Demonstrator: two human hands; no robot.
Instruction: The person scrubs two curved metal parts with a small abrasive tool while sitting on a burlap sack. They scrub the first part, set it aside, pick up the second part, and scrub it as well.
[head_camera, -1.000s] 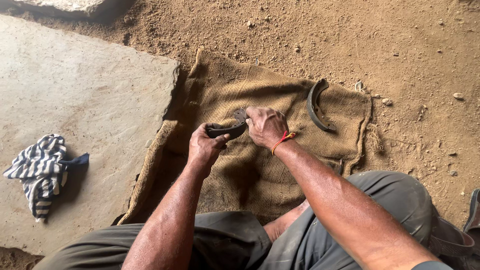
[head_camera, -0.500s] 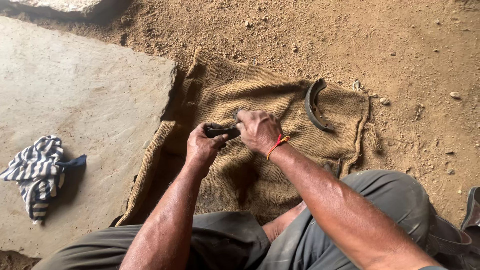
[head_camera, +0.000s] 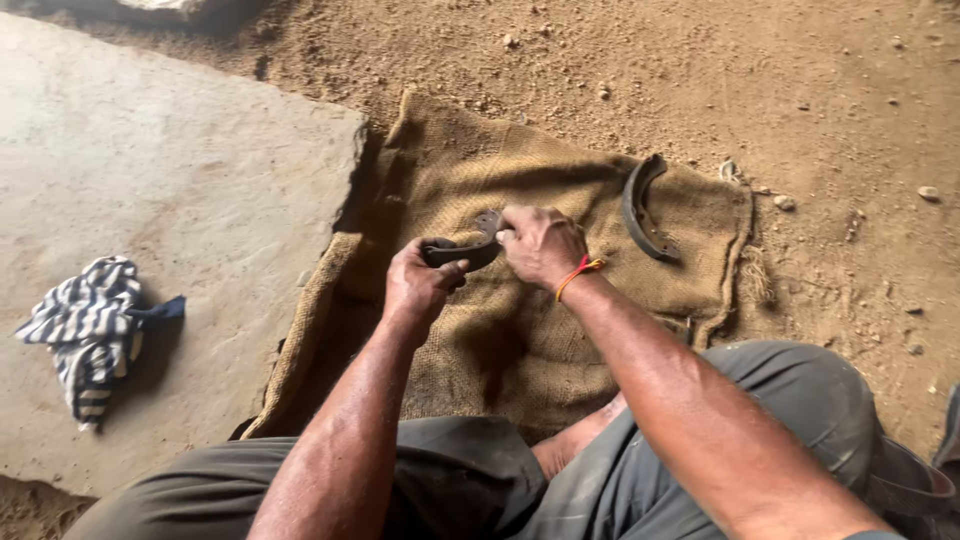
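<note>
Head view: left hand (head_camera: 418, 285) and right hand (head_camera: 540, 245) both grip a curved brake shoe (head_camera: 462, 252); a slipping grip could drop it onto the burlap sack (head_camera: 520, 340).

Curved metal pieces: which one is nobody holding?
The curved metal piece lying on the sack's far right side; the other is gripped by both hands.

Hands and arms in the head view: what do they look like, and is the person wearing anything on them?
Both arms are bare, no sleeves and no gloves. The left hand wears nothing. The right hand has a thin orange-red thread tied around its wrist. Both forearms look dusty.
</note>
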